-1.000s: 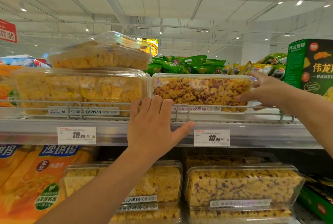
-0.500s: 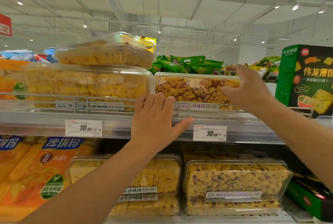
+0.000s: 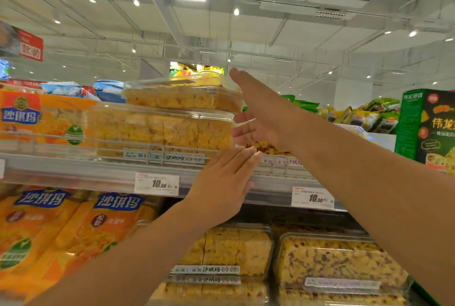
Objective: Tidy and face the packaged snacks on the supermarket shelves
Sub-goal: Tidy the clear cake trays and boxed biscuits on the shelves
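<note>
Right hand (image 3: pixel 261 111), fingers straight and spread, reaches across to the right end of the two stacked clear plastic boxes (image 3: pixel 167 120) of yellow puffed snack at the upper shelf's front edge; contact is hard to make out. Its forearm hides most of the speckled box (image 3: pixel 264 145) behind. Left hand (image 3: pixel 225 183) lies flat with fingers together on the wire rail (image 3: pixel 152 149), holding nothing. Glossy orange bags (image 3: pixel 46 229) below are blurred and cut off at the left.

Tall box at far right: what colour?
Dark green box with yellow lettering; head view.
</note>
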`<state>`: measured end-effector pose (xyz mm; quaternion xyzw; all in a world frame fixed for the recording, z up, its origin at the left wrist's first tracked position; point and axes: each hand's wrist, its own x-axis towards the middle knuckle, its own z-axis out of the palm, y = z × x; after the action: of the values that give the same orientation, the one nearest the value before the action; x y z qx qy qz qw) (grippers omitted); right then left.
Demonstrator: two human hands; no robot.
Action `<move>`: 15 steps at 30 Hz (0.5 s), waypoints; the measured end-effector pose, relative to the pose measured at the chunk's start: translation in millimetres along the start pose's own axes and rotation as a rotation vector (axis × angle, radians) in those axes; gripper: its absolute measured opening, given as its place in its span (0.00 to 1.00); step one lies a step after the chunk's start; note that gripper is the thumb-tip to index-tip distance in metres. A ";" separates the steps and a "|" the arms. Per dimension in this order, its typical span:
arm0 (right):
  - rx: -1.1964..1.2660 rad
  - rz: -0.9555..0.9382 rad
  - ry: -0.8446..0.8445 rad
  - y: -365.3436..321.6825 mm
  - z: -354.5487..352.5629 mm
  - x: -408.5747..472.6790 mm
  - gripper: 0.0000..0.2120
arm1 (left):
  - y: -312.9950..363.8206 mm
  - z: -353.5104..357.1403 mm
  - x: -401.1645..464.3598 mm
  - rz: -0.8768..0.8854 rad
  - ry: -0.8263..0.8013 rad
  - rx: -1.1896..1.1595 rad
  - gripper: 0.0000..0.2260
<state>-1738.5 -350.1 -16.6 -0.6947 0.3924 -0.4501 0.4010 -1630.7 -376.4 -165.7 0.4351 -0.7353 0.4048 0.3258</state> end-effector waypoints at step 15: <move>0.356 0.082 -0.003 -11.8 -6.3 11.6 0.08 | 3.7 3.1 -4.4 -0.028 0.017 -0.168 0.21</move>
<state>-1738.9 -357.5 -0.5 -0.5967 0.3340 -0.4948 0.5362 -1632.7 -376.4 -171.9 0.4128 -0.7578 0.3408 0.3731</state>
